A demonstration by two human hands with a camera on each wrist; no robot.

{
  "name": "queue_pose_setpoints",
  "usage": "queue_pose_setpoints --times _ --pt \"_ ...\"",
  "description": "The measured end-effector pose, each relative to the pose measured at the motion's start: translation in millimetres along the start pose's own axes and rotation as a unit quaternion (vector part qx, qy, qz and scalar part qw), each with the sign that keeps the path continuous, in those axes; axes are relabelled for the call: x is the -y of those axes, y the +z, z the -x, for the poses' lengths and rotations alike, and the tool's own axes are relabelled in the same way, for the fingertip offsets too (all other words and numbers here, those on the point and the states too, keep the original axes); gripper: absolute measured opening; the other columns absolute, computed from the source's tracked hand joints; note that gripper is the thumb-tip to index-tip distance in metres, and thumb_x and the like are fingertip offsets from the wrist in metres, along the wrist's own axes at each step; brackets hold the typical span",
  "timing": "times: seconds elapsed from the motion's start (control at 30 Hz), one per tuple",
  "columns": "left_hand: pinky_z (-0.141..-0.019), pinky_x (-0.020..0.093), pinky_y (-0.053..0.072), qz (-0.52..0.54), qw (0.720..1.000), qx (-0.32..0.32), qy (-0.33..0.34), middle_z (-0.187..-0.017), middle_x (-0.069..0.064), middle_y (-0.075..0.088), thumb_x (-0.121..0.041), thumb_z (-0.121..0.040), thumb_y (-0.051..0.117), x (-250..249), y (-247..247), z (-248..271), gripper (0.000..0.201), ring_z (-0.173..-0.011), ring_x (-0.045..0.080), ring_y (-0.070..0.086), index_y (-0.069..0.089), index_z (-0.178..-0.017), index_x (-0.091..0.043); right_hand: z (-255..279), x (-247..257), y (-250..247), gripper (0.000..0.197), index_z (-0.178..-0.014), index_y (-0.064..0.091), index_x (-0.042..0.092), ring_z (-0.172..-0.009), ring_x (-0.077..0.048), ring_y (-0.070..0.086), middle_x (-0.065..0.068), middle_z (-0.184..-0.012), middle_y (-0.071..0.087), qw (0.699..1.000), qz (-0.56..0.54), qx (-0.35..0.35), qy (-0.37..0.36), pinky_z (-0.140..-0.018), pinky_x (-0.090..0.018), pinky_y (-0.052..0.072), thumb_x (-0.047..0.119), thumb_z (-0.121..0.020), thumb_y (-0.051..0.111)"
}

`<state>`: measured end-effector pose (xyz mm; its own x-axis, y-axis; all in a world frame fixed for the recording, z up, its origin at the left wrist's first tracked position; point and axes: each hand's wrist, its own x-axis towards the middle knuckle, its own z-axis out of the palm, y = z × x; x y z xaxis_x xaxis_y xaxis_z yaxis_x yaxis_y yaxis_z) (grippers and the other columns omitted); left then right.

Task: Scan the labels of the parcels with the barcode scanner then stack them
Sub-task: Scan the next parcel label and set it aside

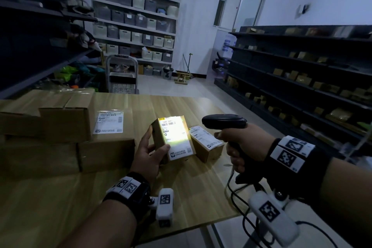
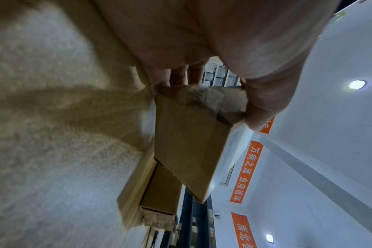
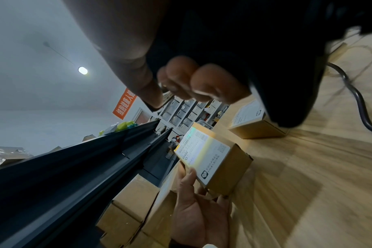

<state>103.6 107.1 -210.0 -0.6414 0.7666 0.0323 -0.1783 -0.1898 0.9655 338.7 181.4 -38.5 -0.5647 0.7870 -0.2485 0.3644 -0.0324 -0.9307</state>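
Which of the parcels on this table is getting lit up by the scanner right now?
The small parcel held tilted in the left hand, its label glowing bright. The small parcel beside it and the large box's label stay dim on the table.

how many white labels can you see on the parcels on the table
3. One on the parcel held by the left hand, lit by the scanner; one on the small parcel beside it; one on the big box. Others may be hidden.
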Motion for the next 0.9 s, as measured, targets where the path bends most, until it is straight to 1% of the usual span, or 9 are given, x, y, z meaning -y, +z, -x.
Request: queue_pose_setpoints --times 0.17,0.3,0.37,0.5,0.6,0.7,0.77,0.83,0.9 --pt "-0.101 0.058 0.062 -0.001 1.0 0.005 0.008 -0.145 0.007 0.067 -0.056 -0.062 0.087 0 1 0 0.107 -0.122 0.031 0.073 0.033 -0.154 -0.07 0 -5 0 0.03 -0.115 0.059 0.007 -0.045 -0.022 0.038 -0.009 -0.058 0.042 1.0 -0.016 0.003 0.003 -0.053 -0.031 0.036 0.022 -0.094 0.073" --pt "-0.08 0.034 0.067 -0.007 1.0 0.02 0.019 -0.128 0.0 0.073 -0.021 -0.098 0.078 -2 1 0 0.094 -0.113 0.024 0.077 0.022 -0.169 -0.047 -2 -8 3 0.038 -0.117 0.06 0.004 -0.045 -0.021 0.04 -0.008 -0.059 0.043 1.0 -0.02 0.012 0.01 -0.051 -0.03 0.037 0.026 -0.091 0.076" --pt "-0.073 0.027 0.066 -0.016 0.999 0.026 0.023 -0.121 -0.007 0.072 -0.016 -0.102 0.073 -5 2 2 0.091 -0.109 0.019 0.077 0.019 -0.171 -0.043 -2 -10 4 0.051 -0.129 0.057 -0.001 -0.046 -0.022 0.039 -0.008 -0.059 0.043 1.0 -0.021 0.014 0.009 -0.051 -0.03 0.038 0.026 -0.09 0.076" --pt "-0.087 0.042 0.066 -0.017 1.0 0.02 0.012 -0.13 -0.001 0.07 -0.018 -0.101 0.075 -6 2 4 0.092 -0.112 0.023 0.076 0.021 -0.17 -0.046 -5 -9 7 0.051 -0.133 0.056 0.0 -0.046 -0.021 0.039 -0.009 -0.058 0.043 1.0 -0.025 0.019 0.003 -0.051 -0.03 0.037 0.024 -0.092 0.075" --pt "-0.089 0.044 0.066 -0.02 1.0 0.014 0.019 -0.137 0.005 0.069 -0.018 -0.1 0.076 -5 1 3 0.092 -0.113 0.026 0.077 0.022 -0.169 -0.047 -6 -11 6 0.051 -0.133 0.057 0.0 -0.046 -0.021 0.039 -0.008 -0.059 0.043 1.0 -0.024 0.016 0.006 -0.052 -0.03 0.037 0.024 -0.091 0.075" --pt "-0.089 0.047 0.067 -0.003 1.0 0.008 0.005 -0.139 0.008 0.069 -0.018 -0.099 0.078 -1 0 1 0.088 -0.115 0.029 0.077 0.032 -0.162 -0.057 -6 -11 7 0.036 -0.112 0.062 0.0 -0.047 -0.022 0.039 -0.008 -0.058 0.043 1.0 -0.021 0.012 0.016 -0.051 -0.031 0.036 0.024 -0.091 0.076" --pt "-0.092 0.054 0.067 0.011 1.0 0.0 -0.006 -0.14 0.011 0.07 -0.018 -0.096 0.081 2 -1 -1 0.079 -0.115 0.032 0.077 0.046 -0.144 -0.071 -6 -10 8 0.023 -0.093 0.058 0.01 -0.047 -0.021 0.038 -0.008 -0.057 0.042 1.0 -0.017 0.008 0.022 -0.051 -0.031 0.035 0.024 -0.091 0.076" --pt "-0.091 0.057 0.066 0.019 1.0 -0.004 -0.004 -0.14 0.013 0.07 -0.019 -0.095 0.082 3 -1 -1 0.077 -0.115 0.034 0.078 0.051 -0.138 -0.074 -6 -10 9 0.024 -0.091 0.054 0.013 -0.048 -0.021 0.037 -0.008 -0.058 0.042 1.0 -0.017 0.003 0.022 -0.051 -0.03 0.034 0.023 -0.092 0.076" --pt "-0.087 0.055 0.068 0.024 1.0 -0.005 0.001 -0.139 0.014 0.071 -0.018 -0.096 0.081 3 -1 -1 0.079 -0.113 0.035 0.079 0.048 -0.146 -0.069 -6 -11 9 0.024 -0.091 0.054 0.013 -0.048 -0.021 0.037 -0.008 -0.057 0.042 1.0 -0.015 0.001 0.018 -0.051 -0.03 0.034 0.023 -0.092 0.076"
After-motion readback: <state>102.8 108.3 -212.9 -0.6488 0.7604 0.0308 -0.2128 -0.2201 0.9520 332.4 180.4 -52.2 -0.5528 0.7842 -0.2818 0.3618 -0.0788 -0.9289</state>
